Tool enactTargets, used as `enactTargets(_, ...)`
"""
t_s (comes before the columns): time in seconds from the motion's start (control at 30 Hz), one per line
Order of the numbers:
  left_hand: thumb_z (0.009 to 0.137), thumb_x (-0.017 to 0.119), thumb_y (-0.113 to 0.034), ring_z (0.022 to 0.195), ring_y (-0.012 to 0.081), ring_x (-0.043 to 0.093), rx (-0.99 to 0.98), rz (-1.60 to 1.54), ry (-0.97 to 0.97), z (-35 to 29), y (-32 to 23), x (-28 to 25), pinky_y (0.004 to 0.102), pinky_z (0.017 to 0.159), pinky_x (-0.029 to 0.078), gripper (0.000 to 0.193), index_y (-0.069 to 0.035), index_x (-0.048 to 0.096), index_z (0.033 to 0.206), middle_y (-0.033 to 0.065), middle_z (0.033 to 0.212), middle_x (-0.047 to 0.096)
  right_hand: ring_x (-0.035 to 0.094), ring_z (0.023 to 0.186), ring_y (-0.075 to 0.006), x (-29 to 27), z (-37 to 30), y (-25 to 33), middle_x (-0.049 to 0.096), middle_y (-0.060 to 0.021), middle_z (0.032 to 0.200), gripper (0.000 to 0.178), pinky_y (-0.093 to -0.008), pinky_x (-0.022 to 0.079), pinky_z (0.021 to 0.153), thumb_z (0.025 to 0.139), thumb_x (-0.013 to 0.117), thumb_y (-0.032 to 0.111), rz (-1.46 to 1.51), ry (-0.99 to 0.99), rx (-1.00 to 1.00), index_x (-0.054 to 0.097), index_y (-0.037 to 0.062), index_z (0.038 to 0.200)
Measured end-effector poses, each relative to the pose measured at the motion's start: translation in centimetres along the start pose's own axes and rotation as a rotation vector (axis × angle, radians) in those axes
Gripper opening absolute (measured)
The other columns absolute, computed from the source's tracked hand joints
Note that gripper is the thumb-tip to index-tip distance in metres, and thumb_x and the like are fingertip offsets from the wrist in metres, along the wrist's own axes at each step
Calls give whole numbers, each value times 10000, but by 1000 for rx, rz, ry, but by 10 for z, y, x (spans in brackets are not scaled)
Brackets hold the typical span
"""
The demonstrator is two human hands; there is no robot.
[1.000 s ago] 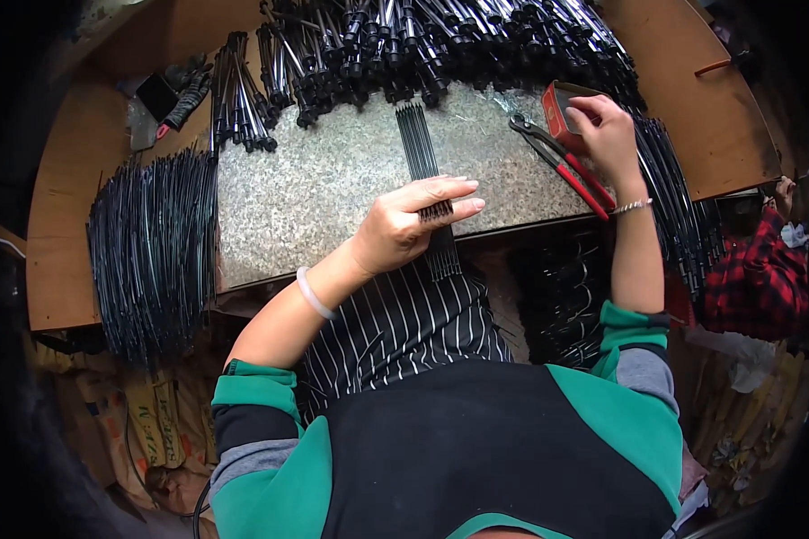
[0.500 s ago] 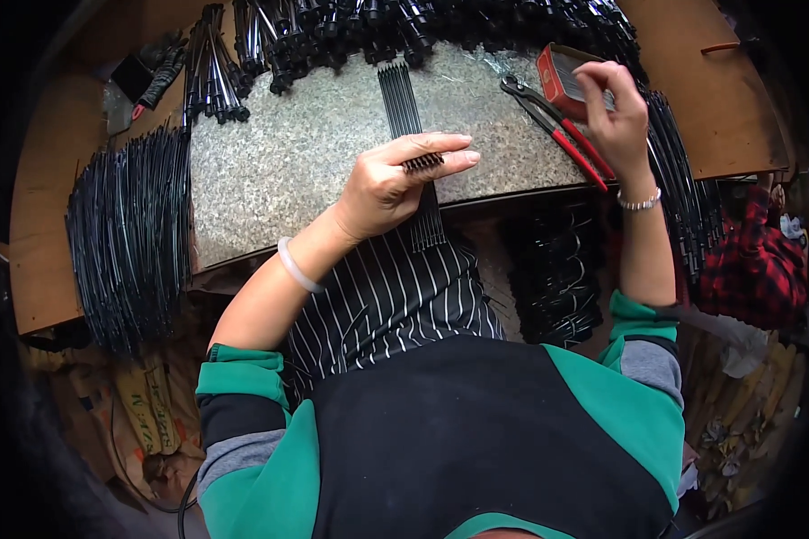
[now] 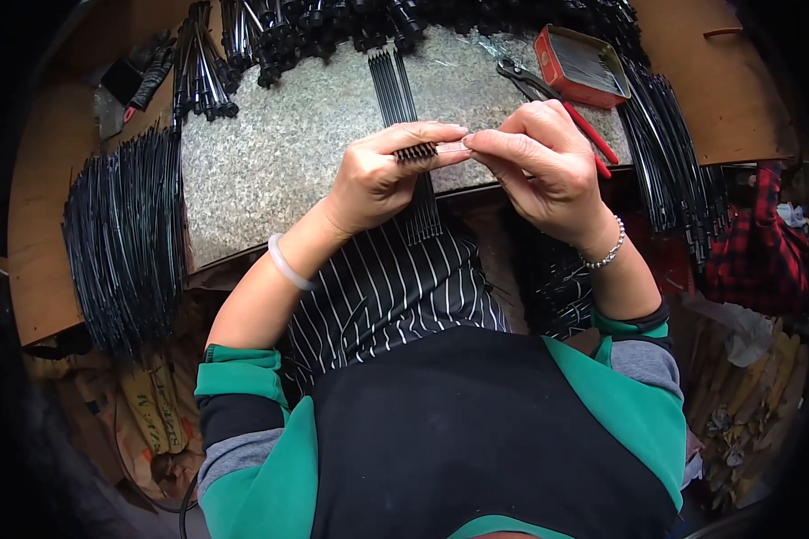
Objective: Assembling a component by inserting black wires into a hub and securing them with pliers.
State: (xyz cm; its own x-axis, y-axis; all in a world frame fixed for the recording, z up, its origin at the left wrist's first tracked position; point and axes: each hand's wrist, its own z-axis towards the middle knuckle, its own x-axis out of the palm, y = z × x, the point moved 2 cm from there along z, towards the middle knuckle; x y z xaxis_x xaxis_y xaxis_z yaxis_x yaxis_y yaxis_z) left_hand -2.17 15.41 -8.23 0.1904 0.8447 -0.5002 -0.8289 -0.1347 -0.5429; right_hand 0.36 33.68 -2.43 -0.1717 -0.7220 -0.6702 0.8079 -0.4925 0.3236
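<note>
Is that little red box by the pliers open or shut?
Open: no lid covers the red box, and thin grey pieces show inside.

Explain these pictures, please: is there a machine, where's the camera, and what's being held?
No machine here: these are a person's own bare hands. Every picture looks down from a wide camera worn on that person's head, so straight edges bend. The left hand holds a row of small dark pieces between its fingers. The right hand pinches close to those fingertips; anything in it is too small to tell. On the speckled slab lie thin dark rods, red-handled pliers and an open red box.
</note>
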Motion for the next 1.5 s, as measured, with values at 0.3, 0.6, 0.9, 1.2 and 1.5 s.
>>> enactTargets(0.3, 664, 568, 116, 935, 294, 626, 40, -5, 9, 0, 0, 3, 344, 783, 524, 392, -108, 662, 972, 146, 1033, 627, 502, 625, -155, 9, 1, 5, 535, -16, 709, 230, -271, 379, 592, 683, 696, 37, 76, -9, -22, 666, 89, 905)
enactTargets(0.6, 669, 591, 86, 922, 303, 629, 90, 17, -13, -1, -3, -1, 350, 760, 529, 337, -87, 652, 951, 151, 1030, 624, 500, 674, -174, 7, 5, 5, 547, -41, 801, 269, -269, 418, 639, 693, 684, -8, 172, 56, 3, 671, 61, 952)
enactTargets(0.9, 687, 599, 44, 905, 277, 626, 11, 15, -35, -1, -4, 1, 339, 747, 525, 251, -61, 664, 906, 102, 1034, 628, 490, 698, -169, 14, 3, 4, 542, -37, 807, 353, -273, 397, 630, 658, 668, -24, 133, 64, -71, 656, 76, 996)
enactTargets(1.2, 677, 628, 31, 883, 279, 627, 18, 17, -61, -3, -3, 3, 341, 725, 522, 208, -43, 637, 870, 107, 1006, 632, 494, 701, -180, 12, 7, 11, 542, -37, 818, 331, -284, 408, 649, 701, 635, -16, -63, 63, -172, 647, 81, 1017)
enactTargets(1.5, 671, 655, 2, 857, 274, 626, 21, 21, -34, -1, -6, -2, 331, 715, 517, 219, -56, 635, 880, 113, 976, 631, 512, 711, -188, 16, 12, 11, 546, -53, 852, 323, -286, 419, 645, 714, 632, -9, 62, 91, -130, 639, 80, 1025)
